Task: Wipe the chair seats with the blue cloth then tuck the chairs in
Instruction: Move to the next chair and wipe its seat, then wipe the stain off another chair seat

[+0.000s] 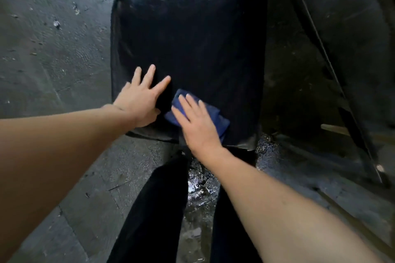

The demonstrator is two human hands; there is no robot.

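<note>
Blue cloth [215,118], soft and bunched, lies on the near edge of the seat [192,45], pinned under the flat, straight-fingered right hand [197,123]. The unwiped span of the seat runs away from the person, so the stroke likely goes forward along the seat's long axis. Left hand [140,100], just beside the cloth, rests open with spread fingers on the seat's near-left part, probably bracing. Seat: dark, smooth, slightly glossy at the far rim, rounded corners. Floor [53,49]: grey, rough, speckled
</note>
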